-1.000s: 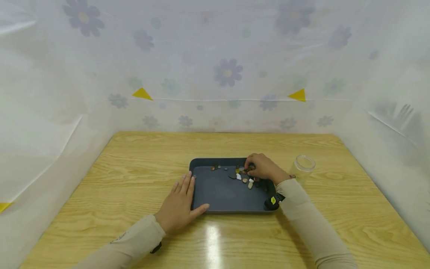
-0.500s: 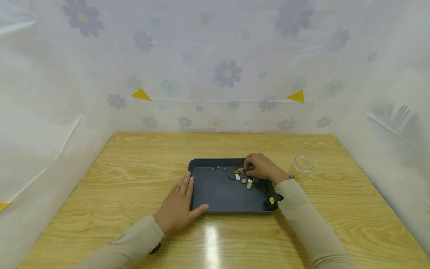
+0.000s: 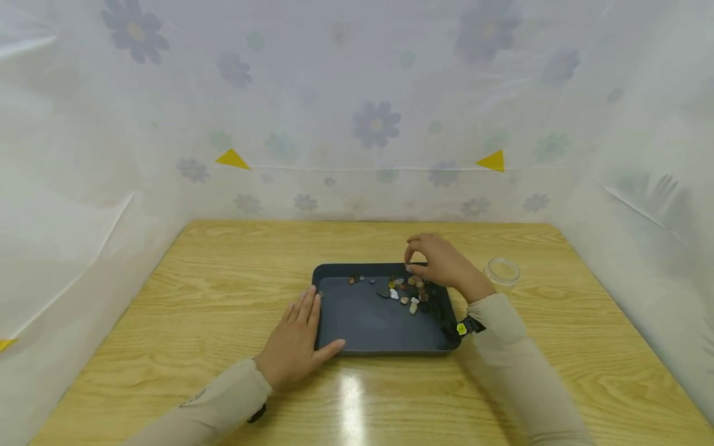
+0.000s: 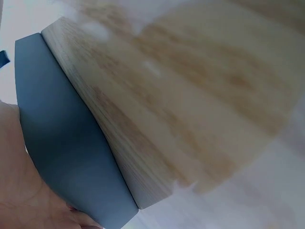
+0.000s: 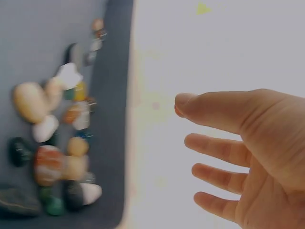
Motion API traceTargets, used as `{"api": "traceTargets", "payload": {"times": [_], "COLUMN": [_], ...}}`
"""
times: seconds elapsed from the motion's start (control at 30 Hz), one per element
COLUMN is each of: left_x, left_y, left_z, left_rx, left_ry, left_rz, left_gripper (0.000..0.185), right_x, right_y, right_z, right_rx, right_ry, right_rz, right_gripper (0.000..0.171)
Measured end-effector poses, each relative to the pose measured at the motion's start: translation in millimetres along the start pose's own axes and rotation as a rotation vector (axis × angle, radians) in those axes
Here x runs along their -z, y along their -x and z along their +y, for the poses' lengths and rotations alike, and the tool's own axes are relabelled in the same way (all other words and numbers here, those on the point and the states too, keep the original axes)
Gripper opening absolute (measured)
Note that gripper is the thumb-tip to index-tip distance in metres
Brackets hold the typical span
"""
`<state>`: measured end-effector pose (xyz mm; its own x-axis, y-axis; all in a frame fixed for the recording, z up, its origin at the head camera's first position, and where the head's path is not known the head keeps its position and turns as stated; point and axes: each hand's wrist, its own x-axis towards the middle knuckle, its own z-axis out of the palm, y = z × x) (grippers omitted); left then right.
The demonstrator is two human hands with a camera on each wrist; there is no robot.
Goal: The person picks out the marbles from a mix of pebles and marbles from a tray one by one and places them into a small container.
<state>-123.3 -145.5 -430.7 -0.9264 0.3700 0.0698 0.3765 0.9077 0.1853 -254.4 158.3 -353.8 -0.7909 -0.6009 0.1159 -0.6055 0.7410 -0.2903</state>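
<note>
At the far left, a white sheet (image 3: 61,186) rises beside the wood-grained surface (image 3: 223,266), with a yellow corner of tape (image 3: 8,343) on it. A pale sleeve (image 3: 212,396) comes in from the lower left, a black band (image 3: 257,413) showing under its cuff. The person's left hand (image 3: 292,341) lies with straight fingers along the left wall of a dark grey-blue tray (image 3: 368,334), the thumb over its near rim; it grasps nothing. The left wrist view shows the palm near the tray's outer wall.

Inside the tray, a small clear stone (image 3: 321,294) sits by the left wall, and a short row of tiny stones (image 3: 356,279) lies near the far wall. Further right comes a loose cluster: a dark flat stone (image 3: 383,293), a white stone (image 3: 394,294) beside it, a yellow stone (image 3: 392,284), a pale oblong stone (image 3: 413,308), then reddish and dark ones.

Over the far rim, right of the middle, the right hand (image 3: 443,263) pinches what looks like a small orange stone (image 5: 178,111) between thumb and forefinger, mostly hidden; its other fingers are spread apart in the right wrist view. A black strap (image 3: 471,325) with a yellow-green mark circles that wrist. Just beyond, to the right of the tray, a clear jar (image 3: 502,271) stands upright, its mouth uncovered.
</note>
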Motion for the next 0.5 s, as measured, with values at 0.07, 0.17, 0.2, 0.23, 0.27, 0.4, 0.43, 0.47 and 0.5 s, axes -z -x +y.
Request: {"api": "traceTargets", "payload": {"times": [0.07,0.17,0.2,0.23,0.27,0.4,0.43,0.47,0.5], "left_x": [-0.4,0.3,0.6,0.9,1.4,2.9,3.2,3.3,3.3], "left_y": [-0.3,-0.7,-1.0,-1.3,-1.6,-2.2,-2.0,-1.6,-1.3], "left_z": [0.0,0.3,0.3,0.5,0.6,1.4,1.7,2.0,2.2], "left_rx": [-0.003,-0.003,-0.003,-0.003,-0.003,-0.003,-0.002,-0.001,0.001], "left_ry": [0.002,0.006,0.008,0.009,0.012,0.013,0.013,0.012,0.013], "left_rz": [0.001,0.001,0.001,0.001,0.003,0.003,0.003,0.001,-0.002], "left_gripper": [0.098,0.098,0.098,0.098,0.098,0.098,0.098,0.098,0.098], "right_x": [10,25,30,35,40,56,59,61,62], "right_y": [6,16,20,23,28,48,53,58,64], "right_z": [-3,-6,-6,-6,-6,-1,1,3,6], "right_rx": [-0.002,0.0,0.002,0.006,0.009,0.027,0.025,0.019,0.011], "right_ry": [0.009,0.033,0.039,0.045,0.046,0.06,0.068,0.078,0.091], "right_rz": [0.034,0.086,0.108,0.13,0.151,0.253,0.272,0.287,0.3], "right_gripper": [0.011,0.013,0.013,0.012,0.012,0.009,0.009,0.008,0.008]}}
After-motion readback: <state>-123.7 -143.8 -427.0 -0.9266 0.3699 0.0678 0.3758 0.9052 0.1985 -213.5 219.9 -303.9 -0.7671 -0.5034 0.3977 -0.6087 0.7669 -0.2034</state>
